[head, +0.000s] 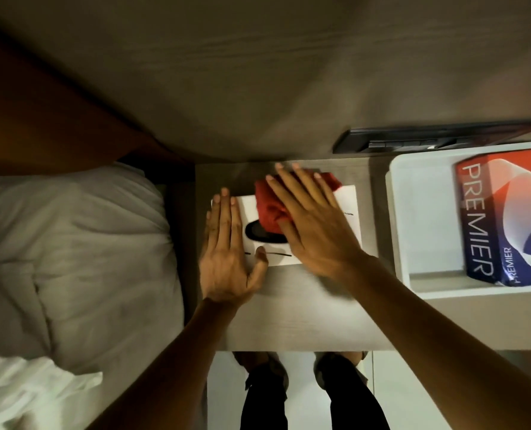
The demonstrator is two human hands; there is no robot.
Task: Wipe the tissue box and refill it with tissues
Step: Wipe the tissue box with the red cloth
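Note:
A white tissue box (349, 209) with a dark oval slot lies flat on the bedside table (292, 311). My left hand (227, 252) rests flat on the box's left end, fingers straight, thumb on the top near the slot. My right hand (313, 225) presses a red cloth (267, 206) flat onto the top of the box, fingers spread over it; the cloth covers the far part of the slot. A blue and red pack of tissues marked PREMIER (503, 218) lies in a white tray (397, 231) to the right.
A bed with white pillows (71, 249) lies close on the left. A wood-panel wall stands behind the table, with a dark switch panel (413, 141) at the right. My legs and shoes (267, 377) show below the table's front edge.

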